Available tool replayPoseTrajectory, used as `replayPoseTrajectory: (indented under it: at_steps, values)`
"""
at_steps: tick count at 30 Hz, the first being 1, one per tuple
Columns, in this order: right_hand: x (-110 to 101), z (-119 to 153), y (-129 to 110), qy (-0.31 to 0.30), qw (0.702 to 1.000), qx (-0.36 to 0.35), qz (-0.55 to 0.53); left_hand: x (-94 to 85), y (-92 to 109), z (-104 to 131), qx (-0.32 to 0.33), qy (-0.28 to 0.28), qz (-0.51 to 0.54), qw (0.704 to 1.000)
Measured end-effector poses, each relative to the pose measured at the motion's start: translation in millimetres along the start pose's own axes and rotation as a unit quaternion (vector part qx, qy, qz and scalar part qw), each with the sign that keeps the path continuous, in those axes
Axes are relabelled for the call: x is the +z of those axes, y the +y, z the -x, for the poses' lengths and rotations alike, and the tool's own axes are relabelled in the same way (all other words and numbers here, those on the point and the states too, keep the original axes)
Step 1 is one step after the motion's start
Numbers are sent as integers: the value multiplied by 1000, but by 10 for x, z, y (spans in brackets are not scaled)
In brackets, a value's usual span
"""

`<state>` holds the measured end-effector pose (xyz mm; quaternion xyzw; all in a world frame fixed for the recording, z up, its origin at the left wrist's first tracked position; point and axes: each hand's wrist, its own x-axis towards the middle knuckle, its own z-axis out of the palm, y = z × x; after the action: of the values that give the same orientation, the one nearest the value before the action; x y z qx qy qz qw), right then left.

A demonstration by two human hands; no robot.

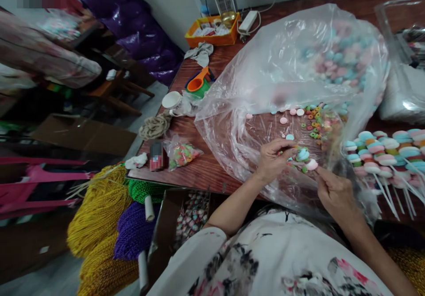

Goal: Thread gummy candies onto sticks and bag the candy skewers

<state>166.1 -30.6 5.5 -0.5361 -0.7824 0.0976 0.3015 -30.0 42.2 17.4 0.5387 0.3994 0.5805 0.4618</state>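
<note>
Between my two hands is a short stack of pastel discs and small rings (303, 155), blue at the upper left and pink at the lower right. My left hand (274, 159) pinches its left end. At its right end, the fingertips of my right hand (335, 190) are closed by the pink disc. Both hands are over a large clear plastic bag (226, 132) on the table. Small coloured rings (314, 121) and a few loose discs (283, 120) lie just beyond my hands. Many blue and pink discs (345, 59) show through the bag farther back.
Finished-looking disc sticks (385, 154) are piled at the right. On the brown table (179, 178) are a white cup (171, 100), a small bag of rings (182, 153) and an orange tray (212, 39). Yellow cord bundles (99, 216) hang at the left; another person's sleeve (73, 68) shows beyond.
</note>
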Motion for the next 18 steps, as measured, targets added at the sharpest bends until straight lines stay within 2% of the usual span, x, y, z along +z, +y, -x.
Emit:
replayPoseTrajectory:
  at_steps: [2, 3, 5, 7, 10, 14, 18]
  values:
    - [7, -12, -15, -12, 1000, 16, -2, -5, 11, 19, 48, -14, -44, 998]
    - [10, -22, -22, -14, 1000, 20, -10, -2, 11, 22, 45, -11, -38, 998]
    - [22, -44, -38, -4, 999, 21, -42, 14, 9, 8, -12, 9, 31, 999]
    - [44, -63, -64, 20, 996, 19, -90, 34, 16, -30, -97, 18, 126, 987]
    - [89, -78, -120, 67, 987, 12, -148, 72, 40, -83, -183, -12, 199, 963]
    - [112, -82, -139, 95, 983, 25, -154, 152, 27, -31, -216, -21, 200, 955]
    - [92, -100, -38, 70, 988, 60, -124, 182, -38, 36, -213, -29, 181, 960]
